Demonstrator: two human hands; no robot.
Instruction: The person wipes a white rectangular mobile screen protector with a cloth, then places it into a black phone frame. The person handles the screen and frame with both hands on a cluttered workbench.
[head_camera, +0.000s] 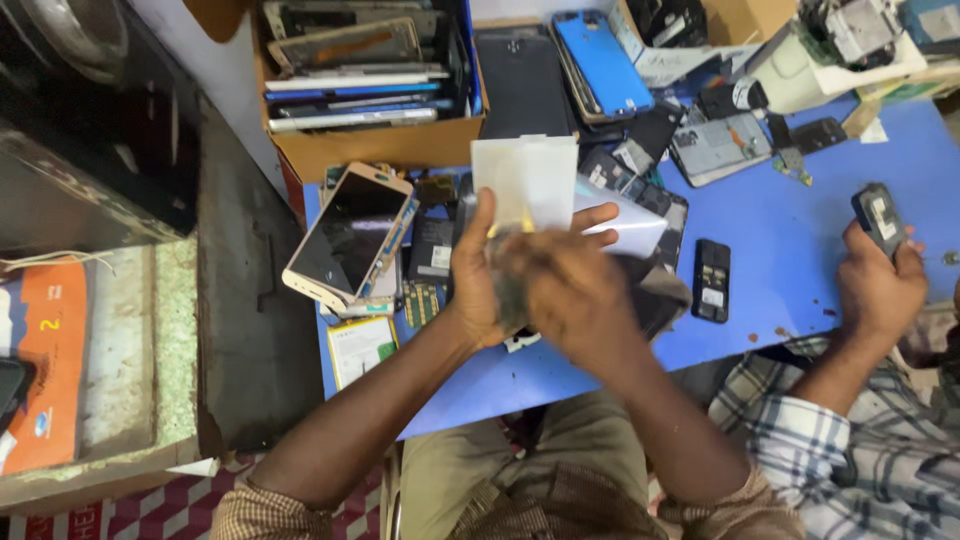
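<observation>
White sheets (525, 180) pinched in left hand (480, 275), above right hand (575, 300).

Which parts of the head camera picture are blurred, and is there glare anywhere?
In the head view, the right hand is smeared by motion blur, the left hand less so; the white sheets they hold look washed out; the gold phone on the blue table stays sharp, its screen reflecting faintly.

Both forearms reach forward — left hand (478, 272) fingers spread upward, right hand (572, 300) blurred, overlapping it.
</observation>
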